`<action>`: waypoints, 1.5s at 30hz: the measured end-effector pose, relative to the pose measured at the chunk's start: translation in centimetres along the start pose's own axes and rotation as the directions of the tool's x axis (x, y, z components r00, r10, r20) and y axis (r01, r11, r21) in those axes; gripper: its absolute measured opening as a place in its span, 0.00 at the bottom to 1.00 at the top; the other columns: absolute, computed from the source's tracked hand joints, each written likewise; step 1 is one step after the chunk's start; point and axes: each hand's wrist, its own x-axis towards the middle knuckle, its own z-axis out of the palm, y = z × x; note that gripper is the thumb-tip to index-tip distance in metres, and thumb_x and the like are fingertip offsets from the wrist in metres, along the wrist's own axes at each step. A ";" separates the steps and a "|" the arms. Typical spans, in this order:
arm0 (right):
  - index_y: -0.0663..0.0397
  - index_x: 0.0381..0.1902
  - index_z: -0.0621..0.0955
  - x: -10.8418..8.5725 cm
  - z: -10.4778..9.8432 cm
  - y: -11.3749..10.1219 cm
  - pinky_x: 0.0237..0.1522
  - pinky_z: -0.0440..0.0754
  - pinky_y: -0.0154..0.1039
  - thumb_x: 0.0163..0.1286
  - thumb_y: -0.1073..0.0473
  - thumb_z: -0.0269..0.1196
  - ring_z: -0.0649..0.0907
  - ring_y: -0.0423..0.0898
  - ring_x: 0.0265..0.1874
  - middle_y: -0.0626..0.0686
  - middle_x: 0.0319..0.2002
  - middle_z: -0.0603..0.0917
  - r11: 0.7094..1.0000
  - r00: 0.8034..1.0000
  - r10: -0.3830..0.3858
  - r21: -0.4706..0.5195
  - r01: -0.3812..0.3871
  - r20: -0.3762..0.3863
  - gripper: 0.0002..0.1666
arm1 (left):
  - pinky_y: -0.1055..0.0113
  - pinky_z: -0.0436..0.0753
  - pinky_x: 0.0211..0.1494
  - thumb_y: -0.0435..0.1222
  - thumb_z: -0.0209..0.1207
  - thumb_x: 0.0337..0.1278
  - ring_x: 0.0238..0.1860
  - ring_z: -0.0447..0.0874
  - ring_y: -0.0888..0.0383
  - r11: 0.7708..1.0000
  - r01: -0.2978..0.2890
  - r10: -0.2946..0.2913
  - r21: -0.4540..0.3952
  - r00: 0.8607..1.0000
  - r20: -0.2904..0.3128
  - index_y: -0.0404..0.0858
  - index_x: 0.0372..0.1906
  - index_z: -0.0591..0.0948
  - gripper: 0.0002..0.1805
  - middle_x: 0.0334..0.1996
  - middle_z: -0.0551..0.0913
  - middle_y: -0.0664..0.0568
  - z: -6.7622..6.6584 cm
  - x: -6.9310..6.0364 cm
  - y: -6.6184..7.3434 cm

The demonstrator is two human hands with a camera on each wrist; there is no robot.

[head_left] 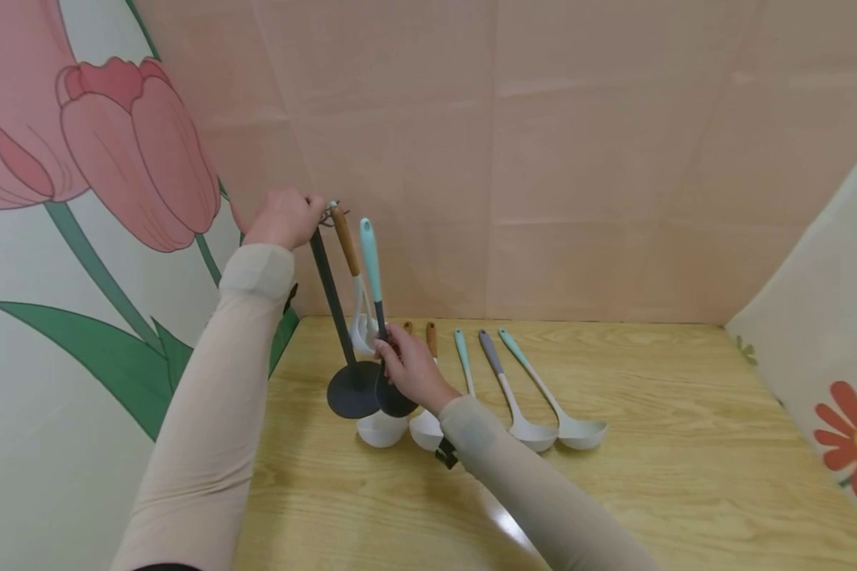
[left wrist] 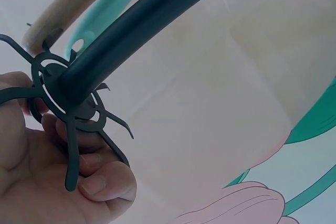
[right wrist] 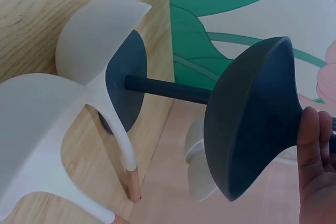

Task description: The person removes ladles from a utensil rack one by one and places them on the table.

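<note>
Ladle (head_left: 374, 277) is up in your right hand (head_left: 416, 369), fingers curled round its shaft, beside the black stand (head_left: 333, 297). Your left hand (head_left: 283, 219) grips the top near the hooks (left wrist: 72, 163). Looks like hanging (or unhooking, hard to tell); next move wants that stand steady.

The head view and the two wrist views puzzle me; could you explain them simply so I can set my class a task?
There is no machine: these are a person's own two hands. The head picture comes from a camera worn on the head, looking forward and down; each wrist picture comes from a camera on that wrist. On the table lie five long-handled utensils in a row; four show white ladle bowls, while the right sleeve hides the other one's end. The left hand grips the hooked top of a black stand, where a brown-handled utensil and a turquoise-handled one hang. The right hand holds a black ladle with a turquoise handle.
</note>
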 end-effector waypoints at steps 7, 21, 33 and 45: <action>0.62 0.41 0.77 -0.2 -0.5 0.5 0.21 0.81 0.38 0.81 0.54 0.51 0.78 0.44 0.16 0.59 0.25 0.81 1.000 0.999 0.031 0.008 -0.031 -0.010 0.16 | 0.62 0.68 0.27 0.48 0.32 0.71 0.23 0.66 0.53 1.000 0.004 -0.004 0.000 1.000 0.019 0.38 0.25 0.68 0.24 0.27 0.68 0.46 -0.1 -0.1 0.0; 0.49 0.41 0.84 -1.7 -4.1 2.2 0.20 0.80 0.41 0.78 0.49 0.55 0.77 0.44 0.16 0.49 0.28 0.84 0.996 0.994 0.079 -0.044 -0.076 0.074 0.14 | 0.63 0.67 0.25 0.47 0.32 0.71 0.21 0.63 0.55 1.000 -0.007 0.007 -0.003 1.000 0.021 0.39 0.23 0.67 0.24 0.23 0.67 0.49 -0.1 -0.2 0.1; 0.47 0.37 0.86 -4.3 -8.5 4.8 0.18 0.80 0.45 0.76 0.44 0.56 0.78 0.49 0.14 0.51 0.21 0.82 0.985 0.983 0.170 -0.038 -0.168 0.071 0.18 | 0.63 0.69 0.27 0.48 0.30 0.72 0.24 0.67 0.53 1.000 -0.019 0.018 0.024 1.000 0.022 0.38 0.25 0.70 0.26 0.29 0.70 0.45 -0.1 -0.1 0.1; 0.54 0.44 0.84 -7.0 -13.5 6.2 0.22 0.82 0.49 0.78 0.47 0.55 0.79 0.51 0.18 0.56 0.30 0.85 0.963 0.961 0.269 -0.006 -0.269 0.058 0.19 | 0.60 0.70 0.32 0.49 0.30 0.72 0.27 0.69 0.51 0.999 -0.032 0.032 0.032 0.999 0.020 0.37 0.27 0.70 0.27 0.31 0.71 0.44 0.0 0.2 0.0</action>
